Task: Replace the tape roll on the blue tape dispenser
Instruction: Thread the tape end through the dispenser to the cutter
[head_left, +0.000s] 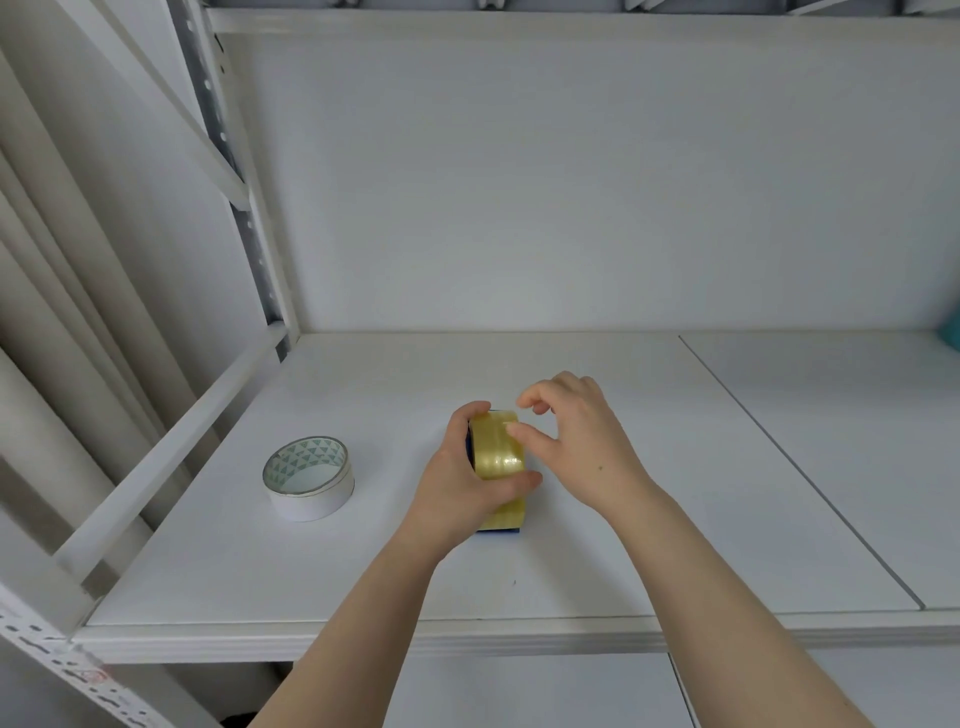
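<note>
left hand (462, 480) is gripping yellowish tape roll (500, 457) on blue tape dispenser (498, 531), mid-shelf (623, 571) | right hand (582, 441) fingers (519, 431) are pinching at roll's top | white tape roll (309, 478) is lying well left

Glossy translucent yellowish tape roll (500, 457); blue plastic dispenser (498, 531); matt white paper-like roll (309, 478); smooth matt white shelf board (649, 519); perforated metal upright (244, 208).

White shelf board (597, 582) with a dark seam on its right part, plain white back panel (571, 182), perforated grey metal upright (244, 208) at the left, white crossbar (171, 447), cream pleated curtain (62, 312) beyond, soft even light
</note>
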